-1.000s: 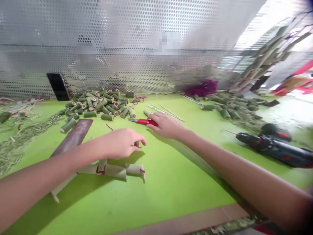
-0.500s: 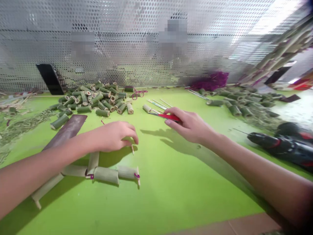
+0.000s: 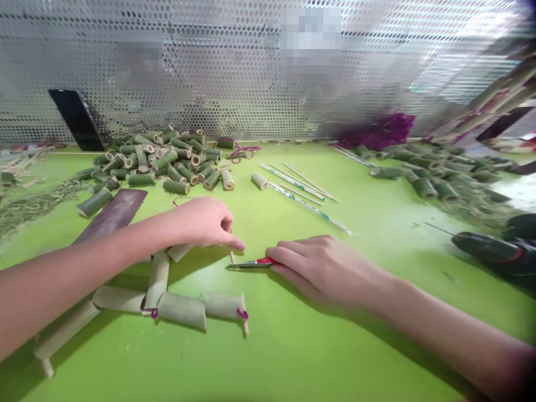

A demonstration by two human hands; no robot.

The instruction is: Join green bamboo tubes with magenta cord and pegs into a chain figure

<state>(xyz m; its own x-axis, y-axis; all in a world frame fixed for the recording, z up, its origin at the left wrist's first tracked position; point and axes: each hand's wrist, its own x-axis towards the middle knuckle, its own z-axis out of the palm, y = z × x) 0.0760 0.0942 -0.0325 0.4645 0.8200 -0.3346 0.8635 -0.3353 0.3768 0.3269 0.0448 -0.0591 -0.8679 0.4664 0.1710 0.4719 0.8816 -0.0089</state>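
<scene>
Nearest, joined bamboo pieces (image 3: 182, 311) lay on the green table (image 3: 293, 357). Beyond them, the right hand (image 3: 324, 271) gripped a red knife (image 3: 251, 264), its blade seemingly touching the thin stick (image 3: 232, 256) pinched in the left hand (image 3: 206, 223). Farther off, bamboo tubes (image 3: 165, 159) lay heaped.

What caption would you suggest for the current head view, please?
Right hand holding a red utility knife near a thin stick in the left hand, cut bamboo tubes piled behind.
</scene>
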